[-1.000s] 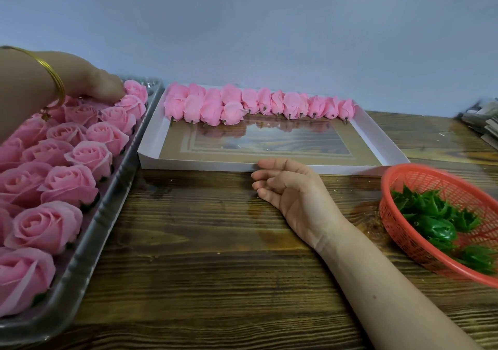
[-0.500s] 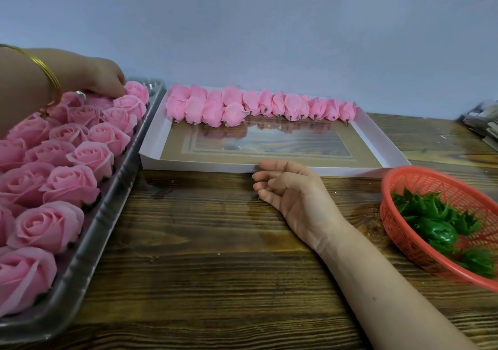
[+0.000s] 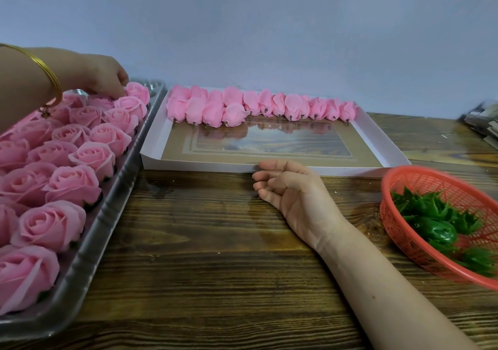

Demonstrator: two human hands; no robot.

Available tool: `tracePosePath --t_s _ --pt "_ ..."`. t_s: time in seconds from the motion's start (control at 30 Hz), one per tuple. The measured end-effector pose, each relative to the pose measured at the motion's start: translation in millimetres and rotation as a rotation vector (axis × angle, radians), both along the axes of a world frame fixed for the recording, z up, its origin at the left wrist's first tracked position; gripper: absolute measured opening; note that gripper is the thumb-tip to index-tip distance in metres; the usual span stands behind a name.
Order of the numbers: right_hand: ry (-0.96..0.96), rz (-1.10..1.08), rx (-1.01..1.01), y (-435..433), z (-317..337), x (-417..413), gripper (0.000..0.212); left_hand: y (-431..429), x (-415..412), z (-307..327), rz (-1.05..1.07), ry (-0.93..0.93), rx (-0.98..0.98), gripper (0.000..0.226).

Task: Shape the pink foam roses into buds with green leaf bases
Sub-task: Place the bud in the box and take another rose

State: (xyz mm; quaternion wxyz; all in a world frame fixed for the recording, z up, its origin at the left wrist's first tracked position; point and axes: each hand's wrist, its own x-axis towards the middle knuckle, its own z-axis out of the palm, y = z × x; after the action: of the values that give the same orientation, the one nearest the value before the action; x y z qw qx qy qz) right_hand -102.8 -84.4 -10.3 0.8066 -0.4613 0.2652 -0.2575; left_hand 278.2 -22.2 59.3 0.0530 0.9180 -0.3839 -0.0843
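Foam roses (image 3: 94, 158) in tray (image 3: 107, 231), far row under left grip (image 3: 105, 77)

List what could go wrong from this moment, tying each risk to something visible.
1. The left hand reaches to the far corner of the tray, forearm over the open roses. The dangling bracelet charm could snag or dent petals.
2. The right hand rests right by the white box. A nudge might slide it and disturb the finished buds.
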Motion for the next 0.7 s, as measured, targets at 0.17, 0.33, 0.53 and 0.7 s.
tracePosePath --t_s 0.17,0.33,0.53,0.7 --pt "-0.001 -0.002 -0.005 0.4 -0.2 0.1 0.034 -0.7 -2.5 0.2 -0.011 -0.068 0.03 0.004" --pt "-0.005 0.002 -0.004 0.6 -0.4 -0.5 0.034 -2.7 -7.9 0.5 -0.023 -0.13 0.082 0.014" --pt "-0.003 0.001 -0.002 0.3 -0.7 -0.5 0.034 -3.2 -16.4 2.8 -0.021 -0.171 0.121 0.017" --pt "-0.004 0.001 -0.007 0.5 -0.5 -0.6 0.034 -0.7 -19.5 3.5 -0.003 -0.162 0.084 0.019"
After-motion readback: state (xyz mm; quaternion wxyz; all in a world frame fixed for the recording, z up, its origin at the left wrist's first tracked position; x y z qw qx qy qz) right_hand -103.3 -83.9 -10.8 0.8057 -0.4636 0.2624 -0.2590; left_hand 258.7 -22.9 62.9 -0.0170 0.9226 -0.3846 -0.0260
